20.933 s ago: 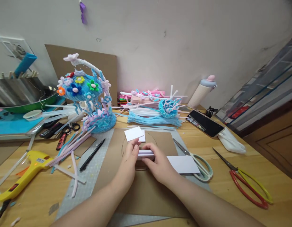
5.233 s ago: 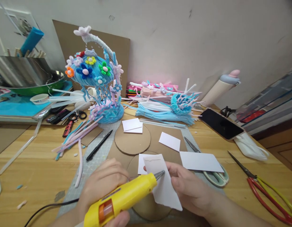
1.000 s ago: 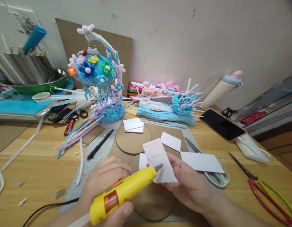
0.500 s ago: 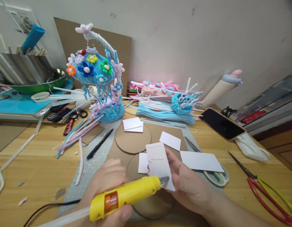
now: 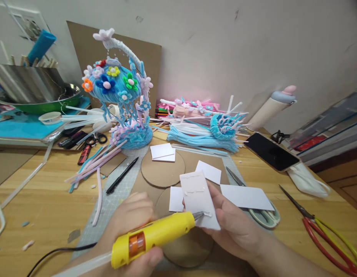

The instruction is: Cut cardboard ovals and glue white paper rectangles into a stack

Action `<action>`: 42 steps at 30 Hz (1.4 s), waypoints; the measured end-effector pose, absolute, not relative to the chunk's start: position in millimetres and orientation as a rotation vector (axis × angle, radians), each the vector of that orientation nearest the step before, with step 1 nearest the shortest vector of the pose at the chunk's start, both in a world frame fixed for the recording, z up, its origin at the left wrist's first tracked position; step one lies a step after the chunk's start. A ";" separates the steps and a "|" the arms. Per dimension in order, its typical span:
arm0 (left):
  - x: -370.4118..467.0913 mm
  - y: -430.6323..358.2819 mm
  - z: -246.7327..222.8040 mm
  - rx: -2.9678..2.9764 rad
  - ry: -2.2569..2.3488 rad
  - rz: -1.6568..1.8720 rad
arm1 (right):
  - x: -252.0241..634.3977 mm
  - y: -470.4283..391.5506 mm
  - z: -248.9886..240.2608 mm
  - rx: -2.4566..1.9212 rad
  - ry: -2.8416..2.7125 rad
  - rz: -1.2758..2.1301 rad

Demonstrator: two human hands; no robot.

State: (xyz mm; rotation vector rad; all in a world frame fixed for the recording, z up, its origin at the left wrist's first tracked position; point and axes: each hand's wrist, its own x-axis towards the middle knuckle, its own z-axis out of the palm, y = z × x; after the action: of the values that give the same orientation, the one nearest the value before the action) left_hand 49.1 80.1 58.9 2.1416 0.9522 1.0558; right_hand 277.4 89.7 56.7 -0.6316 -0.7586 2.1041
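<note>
A yellow glue gun (image 5: 155, 236) with a clear glue stick at its back is gripped in my left hand (image 5: 134, 219). Its metal tip touches the lower part of a white card (image 5: 197, 198), where a short line of glue shows. Two more glue lines cross the card higher up. My right hand (image 5: 232, 223) holds that card by its right edge, tilted, above the cardboard sheet. Beneath lie two cardboard discs, the upper one (image 5: 162, 175) bearing white pieces (image 5: 163, 150). Other white cards (image 5: 208, 172) (image 5: 244, 196) rest nearby.
A blue flowered pipe-cleaner lamp (image 5: 117, 84) stands at the back left. Pipe-cleaner bundles (image 5: 201, 138) lie behind the cardboard. Red-and-yellow scissors (image 5: 325, 234), a phone (image 5: 272, 151) and green-handled scissors (image 5: 265, 217) are on the right; a black pen (image 5: 122, 176) is on the left.
The card in my right hand has shifted slightly right and turned. The gun's tip now sits at the right end of a fresh glue line low on the card.
</note>
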 end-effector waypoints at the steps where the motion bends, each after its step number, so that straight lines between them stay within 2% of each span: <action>1: 49.5 80.0 57.0 2.130 0.934 1.081 | 277.4 90.0 56.2 -0.653 -0.754 2.093; 4: 50.6 80.2 52.0 2.119 0.898 1.163 | 277.6 90.1 54.3 -0.700 -0.753 2.069; 10: 47.0 82.5 50.3 2.211 0.932 1.070 | 279.4 88.0 52.0 -0.666 -0.734 2.091; 20: 49.0 86.5 60.2 2.362 0.993 1.137 | 283.7 90.5 55.4 -0.561 -0.751 2.071; 42: 40.4 82.9 51.2 2.266 0.964 1.074 | 285.0 95.1 57.1 -0.591 -0.870 2.005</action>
State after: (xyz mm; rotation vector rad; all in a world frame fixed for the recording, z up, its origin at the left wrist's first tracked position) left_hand 40.4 82.9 51.2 2.2656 0.9640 1.0737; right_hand 285.0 95.1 57.1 -0.5911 -0.8704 2.0052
